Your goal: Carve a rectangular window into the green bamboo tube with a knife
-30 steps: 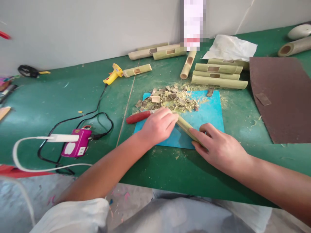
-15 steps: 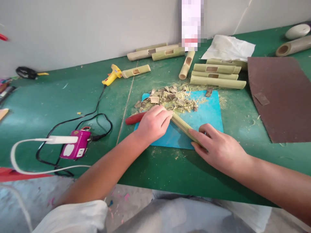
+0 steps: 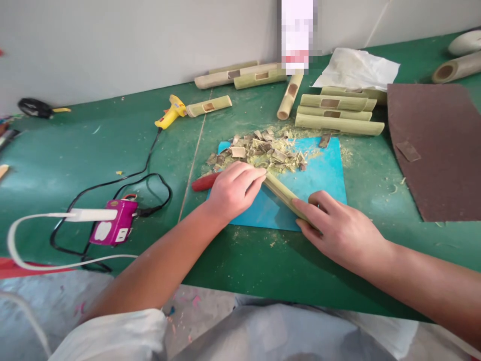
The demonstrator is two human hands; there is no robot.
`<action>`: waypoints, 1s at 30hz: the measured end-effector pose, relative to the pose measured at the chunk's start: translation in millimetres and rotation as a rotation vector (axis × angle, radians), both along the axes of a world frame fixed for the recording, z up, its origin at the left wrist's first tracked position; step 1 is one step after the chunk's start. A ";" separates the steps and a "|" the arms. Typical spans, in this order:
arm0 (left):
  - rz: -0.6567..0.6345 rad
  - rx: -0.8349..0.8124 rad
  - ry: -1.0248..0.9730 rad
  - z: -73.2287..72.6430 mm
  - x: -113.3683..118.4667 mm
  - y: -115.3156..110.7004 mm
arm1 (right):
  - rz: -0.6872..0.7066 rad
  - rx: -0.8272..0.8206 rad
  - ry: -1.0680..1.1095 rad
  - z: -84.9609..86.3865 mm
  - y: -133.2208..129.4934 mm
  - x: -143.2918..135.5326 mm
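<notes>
A pale green bamboo tube (image 3: 282, 190) slants across a blue board (image 3: 326, 173). My right hand (image 3: 338, 225) grips its near end, with thumb and fingers wrapped round it. At the far end of the tube is my left hand (image 3: 236, 188), its fingers closed and pressed together at the tip; the fingertips are partly hidden. Just left of that hand sticks out a red handle (image 3: 204, 182), the rest of it out of sight behind the hand. Beyond my hands a heap of bamboo chips and shavings (image 3: 259, 149) covers the back of the board.
Several notched bamboo tubes (image 3: 338, 125) lie at the back right, near white paper (image 3: 353, 70) and a brown sheet (image 3: 432, 150). Leftward are a yellow glue gun (image 3: 171, 113), its black cord, a purple power adapter (image 3: 118, 220) and a tape measure (image 3: 35, 107). The green table's (image 3: 233, 271) front edge is close to me.
The camera view has shifted slightly. Both hands keep almost the same place at the bamboo tube, and nothing has been let go.
</notes>
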State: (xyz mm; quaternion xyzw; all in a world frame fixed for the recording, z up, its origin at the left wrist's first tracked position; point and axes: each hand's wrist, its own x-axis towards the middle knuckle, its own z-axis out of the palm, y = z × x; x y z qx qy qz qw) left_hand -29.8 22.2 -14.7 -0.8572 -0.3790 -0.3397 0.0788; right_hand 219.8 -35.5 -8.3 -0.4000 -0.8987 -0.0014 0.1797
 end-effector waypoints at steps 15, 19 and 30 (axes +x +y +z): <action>-0.079 -0.064 0.191 2.2 6.4 -1.2 | 0.008 0.031 -0.009 0.4 1.7 -2.9; -0.069 -0.058 0.154 3.0 8.0 -2.0 | -0.001 0.025 -0.017 0.2 1.4 -2.0; -0.104 -0.175 0.062 1.0 5.0 0.8 | 0.001 -0.002 -0.009 0.4 0.7 -1.4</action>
